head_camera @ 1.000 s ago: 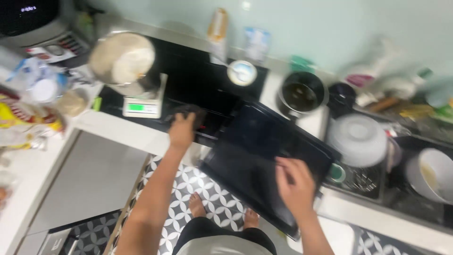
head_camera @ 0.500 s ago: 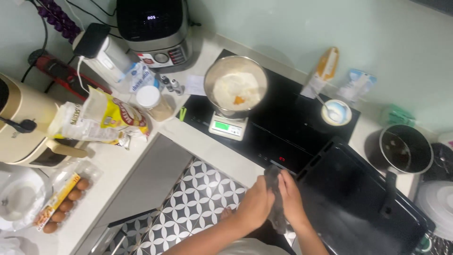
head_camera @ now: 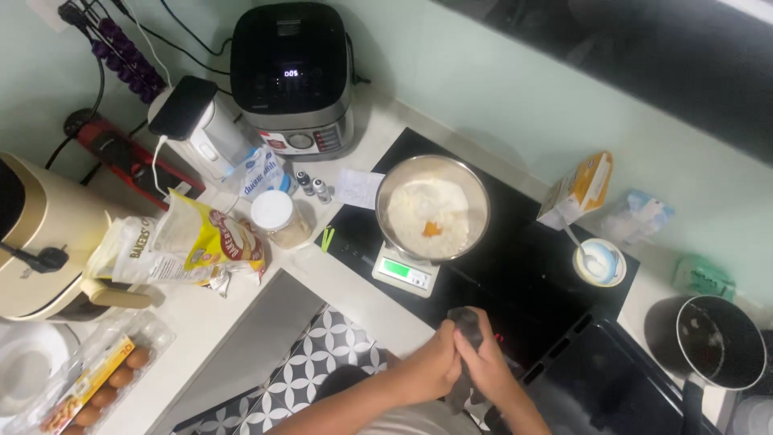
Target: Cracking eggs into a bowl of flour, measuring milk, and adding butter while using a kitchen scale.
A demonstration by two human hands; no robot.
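Observation:
My left hand (head_camera: 431, 368) and my right hand (head_camera: 491, 366) are pressed together over the front edge of the black cooktop (head_camera: 515, 266), both wrapped around a dark grey cloth (head_camera: 467, 326) that hangs down between them. Just beyond them stands a steel bowl (head_camera: 432, 208) of flour with an orange yolk in it, resting on a small white kitchen scale (head_camera: 405, 272). A black baking tray (head_camera: 612, 387) lies to the right of my hands.
A black multicooker (head_camera: 291, 76) stands at the back. A flour bag (head_camera: 189, 246), a lidded jar (head_camera: 278, 217), an egg carton (head_camera: 97, 387) and a beige appliance (head_camera: 40, 234) fill the left counter. A carton (head_camera: 578, 189), small cup with spoon (head_camera: 600, 262) and dark pot (head_camera: 708, 342) sit to the right.
The view swung left from the sink side to the left counter. My hands left the black tray, came together and took hold of the dark cloth.

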